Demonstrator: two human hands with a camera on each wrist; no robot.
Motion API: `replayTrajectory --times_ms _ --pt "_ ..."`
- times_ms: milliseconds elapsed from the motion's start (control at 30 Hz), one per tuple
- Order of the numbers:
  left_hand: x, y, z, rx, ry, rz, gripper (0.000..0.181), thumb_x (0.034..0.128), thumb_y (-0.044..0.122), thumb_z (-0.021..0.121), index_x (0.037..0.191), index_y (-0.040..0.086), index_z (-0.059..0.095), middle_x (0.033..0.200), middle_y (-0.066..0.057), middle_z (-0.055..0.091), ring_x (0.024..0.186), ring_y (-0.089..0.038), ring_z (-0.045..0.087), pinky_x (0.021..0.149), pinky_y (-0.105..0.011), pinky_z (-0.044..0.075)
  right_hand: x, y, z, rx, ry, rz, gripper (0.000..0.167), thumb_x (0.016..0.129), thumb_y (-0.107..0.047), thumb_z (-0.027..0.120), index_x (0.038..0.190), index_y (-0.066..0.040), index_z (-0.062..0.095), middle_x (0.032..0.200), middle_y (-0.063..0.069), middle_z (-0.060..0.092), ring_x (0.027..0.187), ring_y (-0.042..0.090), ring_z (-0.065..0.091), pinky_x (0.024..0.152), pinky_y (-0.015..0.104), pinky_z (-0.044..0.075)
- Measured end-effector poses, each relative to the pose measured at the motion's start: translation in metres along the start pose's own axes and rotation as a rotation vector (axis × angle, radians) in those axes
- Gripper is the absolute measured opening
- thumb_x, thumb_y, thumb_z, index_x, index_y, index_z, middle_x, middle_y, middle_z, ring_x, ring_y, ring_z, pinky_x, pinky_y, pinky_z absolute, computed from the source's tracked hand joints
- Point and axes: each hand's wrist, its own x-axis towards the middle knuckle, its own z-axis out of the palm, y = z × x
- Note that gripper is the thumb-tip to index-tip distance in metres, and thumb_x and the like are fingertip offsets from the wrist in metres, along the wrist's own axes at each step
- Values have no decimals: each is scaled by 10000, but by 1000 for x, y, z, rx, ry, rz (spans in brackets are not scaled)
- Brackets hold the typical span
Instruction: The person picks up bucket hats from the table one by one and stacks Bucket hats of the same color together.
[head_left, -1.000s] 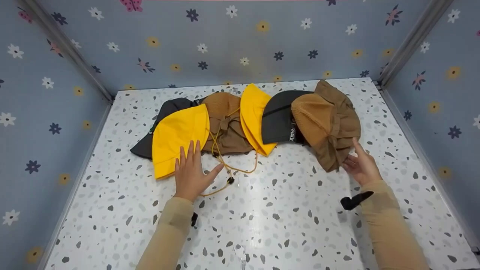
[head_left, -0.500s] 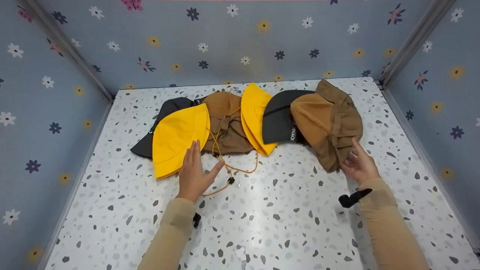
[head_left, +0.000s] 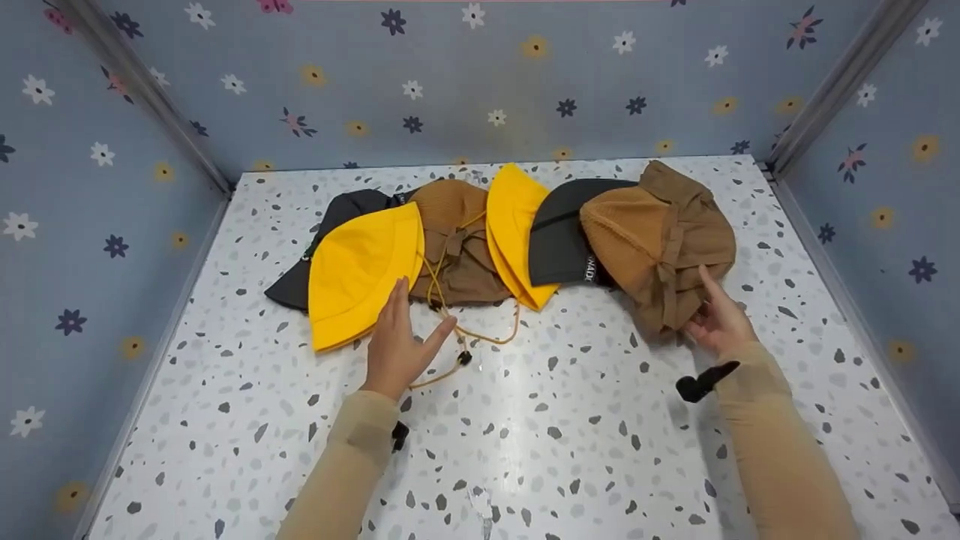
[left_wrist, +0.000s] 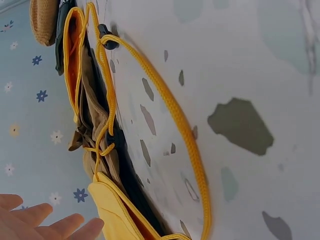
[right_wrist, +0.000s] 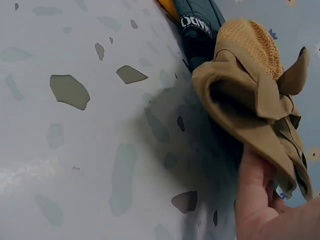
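Right hand [head_left: 721, 322]: fingers pinching rightmost brown hat [head_left: 667, 244] by brim [right_wrist: 265, 139], decent spot imo; probably light, floppy, not slippery. Left hand [head_left: 396, 351]: fingers straight, holding nothing.

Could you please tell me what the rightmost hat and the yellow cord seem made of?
Rightmost hat: crown probably woven straw or knit, by its ribbed texture; brim matte cloth, by its soft creases. Yellow cord: matte braid, perhaps synthetic, by its interlaced strands.
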Motion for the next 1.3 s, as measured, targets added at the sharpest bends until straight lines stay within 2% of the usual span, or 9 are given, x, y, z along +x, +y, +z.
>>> replayTrajectory --times_ms 67,200,333,400,467,567,867,1133,1300 --pt "0 2 0 -19 -18 -19 1106 820 824 491 1608 172 71 1666 -94 137 1508 -323 220 1204 -558 233 2 0 3 13 -14 6 678 858 -400 759 1414 -328 377 1328 -106 465 1083 82 534 878 254 548" --pt "-2 3 2 -49 -36 -29 1107 811 834 487 1609 195 62 1665 -90 141 1505 -331 226 1191 -578 249 7 3 12 15 -99 -8 763 890 -377 728 1519 -334 298 1397 -126 458 1079 86 553 925 240 526" --pt "-5 2 7 -61 -45 -2 1096 817 823 496 1608 194 72 1658 -101 157 1505 -337 219 1169 -611 267 9 11 20 28 -173 -45 483 960 -233 658 1392 -229 441 1168 -54 642 1005 95 619 881 218 542" --pt "-6 3 11 -63 -53 7 1079 832 799 512 1608 191 73 1657 -105 163 1506 -341 216 1164 -615 274 9 16 22 23 -175 -82 327 977 -142 625 1266 -170 477 1006 -13 681 941 108 654 835 222 560" --pt "-7 4 13 -69 -64 13 1060 851 764 532 1608 181 73 1656 -113 165 1503 -353 222 1160 -613 283 9 21 25 6 -169 -123 265 989 -85 585 1223 -142 474 980 -3 686 919 113 664 808 233 568" --pt "-7 7 15 -83 -73 8 1039 867 726 556 1608 175 80 1655 -118 172 1494 -366 244 1156 -607 295 7 27 29 -1 -160 -179 292 997 -48 548 1247 -162 450 995 -9 679 923 119 667 795 257 572" --pt "-8 17 21 -137 -101 -5 1058 852 754 544 1608 178 80 1657 -116 159 1504 -351 224 1168 -602 276 0 42 44 59 -186 -253 486 1000 -17 527 1422 -199 368 1058 -9 667 938 139 691 792 310 585" --pt "-8 25 24 -235 -111 2 1036 857 737 558 1608 192 97 1660 -114 138 1511 -348 203 1194 -573 244 -9 52 58 117 -225 -300 605 983 -8 561 1504 -209 328 1222 -11 593 1002 135 687 868 277 575" --pt "-8 27 25 -327 -122 -3 956 906 630 591 1603 170 125 1651 -138 153 1502 -354 224 1186 -574 262 -15 57 67 87 -217 -384 585 995 -16 540 1508 -192 322 1315 -4 536 1019 119 681 887 260 567"
